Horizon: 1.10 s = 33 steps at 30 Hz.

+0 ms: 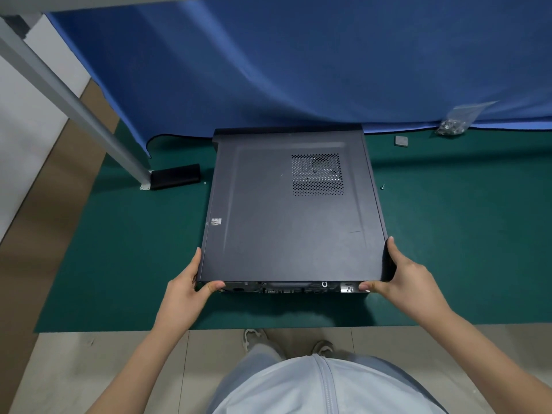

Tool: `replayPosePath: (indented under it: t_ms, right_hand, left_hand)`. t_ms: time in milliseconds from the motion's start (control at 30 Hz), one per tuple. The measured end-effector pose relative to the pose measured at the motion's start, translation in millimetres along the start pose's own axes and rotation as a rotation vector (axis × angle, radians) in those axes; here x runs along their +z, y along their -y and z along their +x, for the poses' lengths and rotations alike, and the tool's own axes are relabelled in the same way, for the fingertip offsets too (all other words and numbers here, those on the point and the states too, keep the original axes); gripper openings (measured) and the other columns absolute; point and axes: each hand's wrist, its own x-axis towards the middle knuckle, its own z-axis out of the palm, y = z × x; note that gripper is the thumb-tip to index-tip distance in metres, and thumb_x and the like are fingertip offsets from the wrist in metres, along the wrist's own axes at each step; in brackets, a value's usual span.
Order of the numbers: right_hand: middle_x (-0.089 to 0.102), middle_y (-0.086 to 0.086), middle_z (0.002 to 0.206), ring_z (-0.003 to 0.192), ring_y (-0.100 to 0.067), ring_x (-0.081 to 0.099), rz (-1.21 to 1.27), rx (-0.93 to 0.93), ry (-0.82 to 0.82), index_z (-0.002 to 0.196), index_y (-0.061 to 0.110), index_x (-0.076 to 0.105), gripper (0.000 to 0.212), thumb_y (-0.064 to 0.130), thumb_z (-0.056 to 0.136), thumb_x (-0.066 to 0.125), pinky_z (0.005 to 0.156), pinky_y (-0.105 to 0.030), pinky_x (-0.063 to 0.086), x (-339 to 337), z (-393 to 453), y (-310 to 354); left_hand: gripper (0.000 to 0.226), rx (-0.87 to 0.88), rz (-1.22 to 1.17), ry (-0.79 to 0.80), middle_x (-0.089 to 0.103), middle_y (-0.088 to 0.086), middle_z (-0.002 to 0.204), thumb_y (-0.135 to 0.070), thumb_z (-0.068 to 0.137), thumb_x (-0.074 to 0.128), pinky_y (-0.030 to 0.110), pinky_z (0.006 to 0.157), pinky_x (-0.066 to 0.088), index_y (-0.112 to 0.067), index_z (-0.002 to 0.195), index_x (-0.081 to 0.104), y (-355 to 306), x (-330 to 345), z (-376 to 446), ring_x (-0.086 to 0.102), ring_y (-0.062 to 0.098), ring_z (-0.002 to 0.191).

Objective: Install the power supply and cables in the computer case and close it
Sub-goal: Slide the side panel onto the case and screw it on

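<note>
A black computer case [286,216] lies flat on the green mat [125,240], its side panel on top with a perforated vent [317,174] toward the back right. The rear ports face me along the near edge. My left hand [191,289] grips the near left corner, thumb under the rear edge and fingers up the left side. My right hand [400,282] grips the near right corner the same way. The inside of the case is hidden by the panel.
A black rectangular block [175,176] lies left of the case by a grey metal leg [68,100]. A plastic bag of screws [454,124], a small grey square [401,140] and a loose screw [382,186] lie at the right. Blue cloth [298,64] hangs behind.
</note>
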Motion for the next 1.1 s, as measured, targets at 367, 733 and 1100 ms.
replayPosePath:
  t_ms: [367,733,1100]
  right_hand:
    - [0.040,0.013,0.062,0.062,-0.015,0.045,-0.176,-0.064,0.026,0.150,0.013,0.012,0.106,0.060,0.074,0.068,0.050,-0.025,0.031,-8.2,3.9,0.7]
    - [0.000,-0.015,0.158,0.146,-0.026,0.000,-0.131,-0.137,0.138,0.150,0.007,0.004,0.119,0.079,0.066,0.049,0.116,-0.038,0.008,-10.1,16.2,36.9]
    - [0.006,-0.006,0.159,0.146,-0.018,-0.006,-0.247,-0.645,0.041,0.150,0.009,0.019,0.064,0.043,0.099,0.035,0.118,-0.036,0.000,44.4,130.4,200.9]
  left_hand:
    - [0.074,0.084,0.157,-0.153,0.049,0.002,0.057,-0.018,0.084,0.071,0.026,0.051,0.037,-0.029,0.146,0.032,0.1,10.0,-5.5,0.030,0.012,0.046]
    - [0.056,-0.018,-0.296,0.037,0.058,-0.013,0.124,-0.009,0.077,0.076,0.015,0.091,0.047,-0.026,0.127,0.057,-2.7,-16.5,7.6,0.057,-0.006,0.107]
    - [0.031,-0.414,0.181,0.007,0.066,0.004,0.106,-0.032,0.086,0.068,0.023,0.083,0.042,-0.011,0.108,0.064,54.2,-31.4,70.4,0.060,0.022,0.103]
